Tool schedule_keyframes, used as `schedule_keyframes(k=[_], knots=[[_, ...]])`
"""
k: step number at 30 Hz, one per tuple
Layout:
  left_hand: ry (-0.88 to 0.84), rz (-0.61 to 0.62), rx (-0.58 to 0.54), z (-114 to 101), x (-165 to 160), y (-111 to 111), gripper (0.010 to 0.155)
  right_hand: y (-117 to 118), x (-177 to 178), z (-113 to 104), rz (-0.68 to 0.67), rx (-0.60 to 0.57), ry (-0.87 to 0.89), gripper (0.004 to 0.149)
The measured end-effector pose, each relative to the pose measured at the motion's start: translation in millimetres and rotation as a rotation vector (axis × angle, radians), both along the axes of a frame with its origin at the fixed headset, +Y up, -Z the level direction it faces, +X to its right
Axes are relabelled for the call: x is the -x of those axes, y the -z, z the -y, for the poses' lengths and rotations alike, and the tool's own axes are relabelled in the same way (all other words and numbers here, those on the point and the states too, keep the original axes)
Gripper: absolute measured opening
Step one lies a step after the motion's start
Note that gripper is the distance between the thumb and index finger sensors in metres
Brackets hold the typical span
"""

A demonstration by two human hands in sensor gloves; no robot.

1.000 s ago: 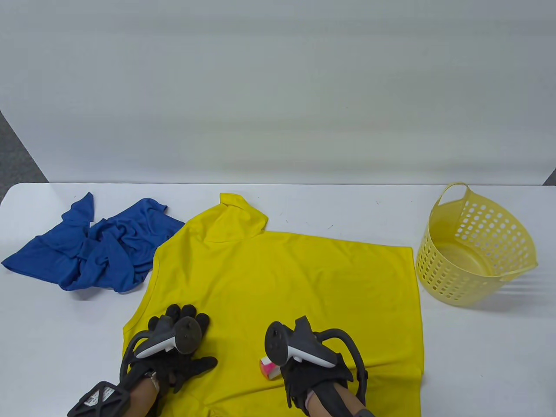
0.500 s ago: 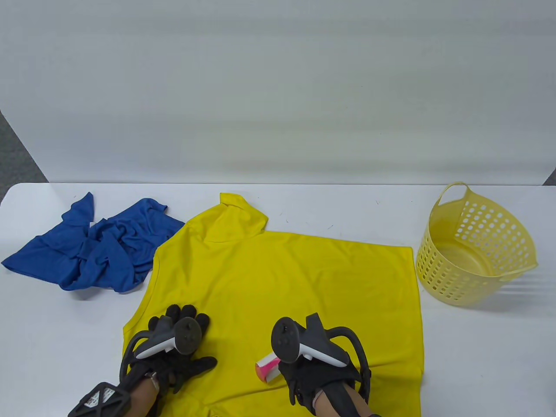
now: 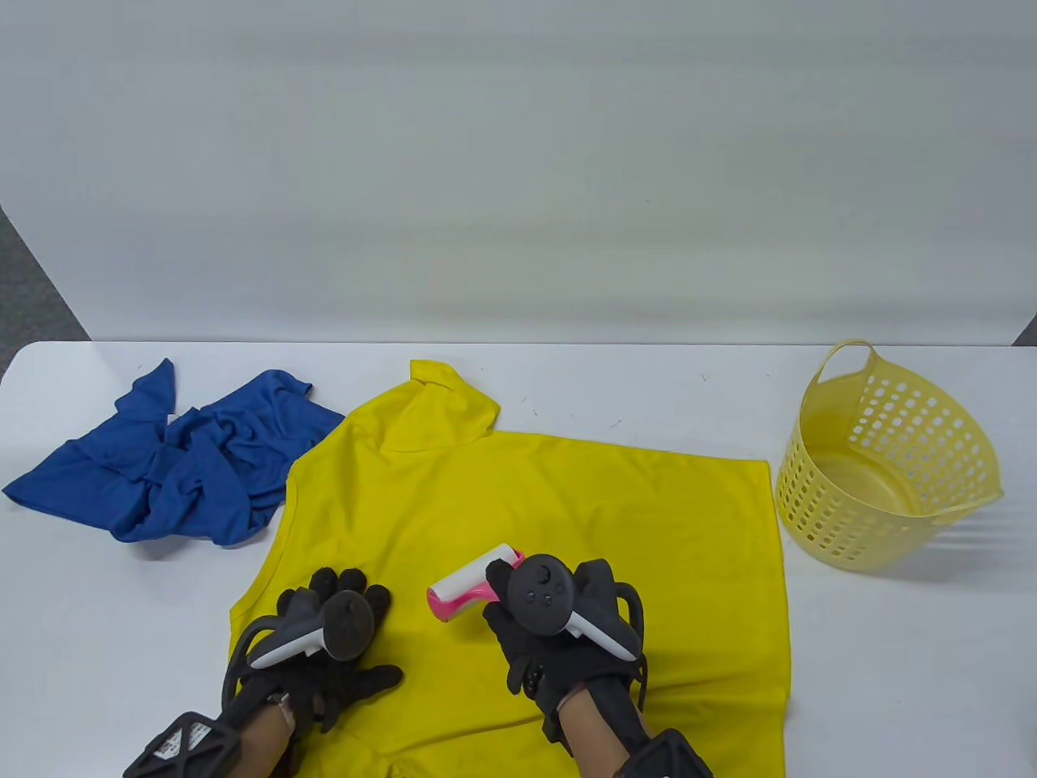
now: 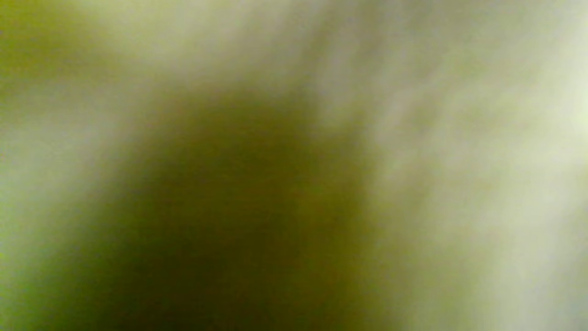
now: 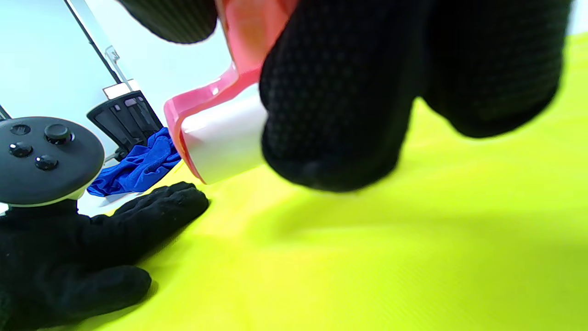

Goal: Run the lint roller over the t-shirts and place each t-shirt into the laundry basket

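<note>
1. Two t-shirts are counted on the white surface (image 3: 81, 648). One crumpled blue t-shirt (image 3: 182, 466) is seen at the far left.
2. One yellow t-shirt (image 3: 567, 502) is spread flat across the middle, its left edge just beside the blue one.
3. One left hand (image 3: 340, 648) is laid flat on the lower left part of the yellow t-shirt, fingers straight and spread, thumb stretched out to the right; nothing is held in its grip. The left wrist view is filled with a yellow-green blur, and nothing can be told from it.
4. One lint roller (image 3: 474, 585) is seen just right of the left hand, over the yellow t-shirt. A white roll set in a pink frame is shown; whether the roll touches the cloth cannot be told.
5. One right hand (image 3: 559, 640) is closed around the roller's handle, its grip curled about it. In the right wrist view the gloved fingers (image 5: 335, 105) are wrapped over the pink frame, above the yellow cloth.
6. One yellow laundry basket (image 3: 883, 462), perforated and tilted, is set at the far right, apart from the yellow t-shirt's right edge. No cloth is seen inside it.
</note>
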State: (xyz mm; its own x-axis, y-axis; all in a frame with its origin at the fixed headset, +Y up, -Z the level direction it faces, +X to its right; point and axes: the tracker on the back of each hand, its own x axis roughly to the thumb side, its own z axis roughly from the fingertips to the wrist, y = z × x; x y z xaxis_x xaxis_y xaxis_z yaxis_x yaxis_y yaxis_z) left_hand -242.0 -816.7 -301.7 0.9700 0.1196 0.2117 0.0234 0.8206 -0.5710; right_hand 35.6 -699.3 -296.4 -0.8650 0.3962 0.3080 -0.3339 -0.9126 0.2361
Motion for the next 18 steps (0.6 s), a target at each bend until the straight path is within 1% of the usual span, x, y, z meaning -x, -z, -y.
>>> schedule_keyframes(k=[2, 4, 6, 7, 8, 9, 10, 11, 12, 13, 15, 16, 18], knots=[[0.020, 0.006, -0.002, -3.5, -0.1, 0.7, 0.099, -2.9, -4.0, 5.4, 0.008, -0.048, 0.049, 0.055], [0.054, 0.002, -0.040, -15.3, 0.7, 0.6, 0.095, -3.8, -5.8, 9.5, 0.018, -0.076, 0.112, 0.056], [-0.036, -0.029, -0.184, -36.8, 3.6, -4.2, 0.093, -3.6, -3.5, 11.7, 0.023, -0.105, 0.197, 0.057], [-0.156, -0.044, -0.277, -52.1, 4.6, -9.4, 0.091, -4.6, -0.6, 11.9, 0.022, -0.131, 0.237, 0.058], [-0.229, -0.050, -0.327, -63.0, 3.8, -12.2, 0.088, -5.7, 1.7, 12.0, 0.020, -0.148, 0.258, 0.059], [-0.287, -0.042, -0.404, -80.5, 0.1, -18.7, 0.083, -8.0, 6.0, 12.3, 0.015, -0.168, 0.290, 0.062], [-0.297, -0.020, -0.449, -89.6, -3.3, -23.5, 0.075, -9.5, 8.8, 12.9, 0.005, -0.171, 0.309, 0.062], [-0.290, 0.038, -0.514, -101.1, -10.0, -31.4, 0.069, -11.5, 12.8, 13.7, -0.019, -0.166, 0.338, 0.063], [-0.286, 0.084, -0.544, -109.2, -17.5, -39.9, 0.066, -14.0, 16.7, 15.0, -0.037, -0.154, 0.378, 0.065], [-0.296, 0.092, -0.554, -112.0, -21.5, -44.3, 0.065, -15.9, 19.5, 15.8, -0.045, -0.146, 0.410, 0.066], [-0.408, 0.092, -0.503, -113.4, -29.6, -52.5, 0.068, -21.8, 27.3, 18.1, -0.063, -0.113, 0.497, 0.068], [-0.505, 0.061, -0.438, -110.5, -32.0, -54.4, 0.070, -26.3, 32.8, 19.7, -0.078, -0.091, 0.555, 0.069], [-0.621, -0.006, -0.301, -102.6, -31.6, -51.7, 0.076, -34.2, 41.7, 22.7, -0.108, -0.066, 0.677, 0.068]])
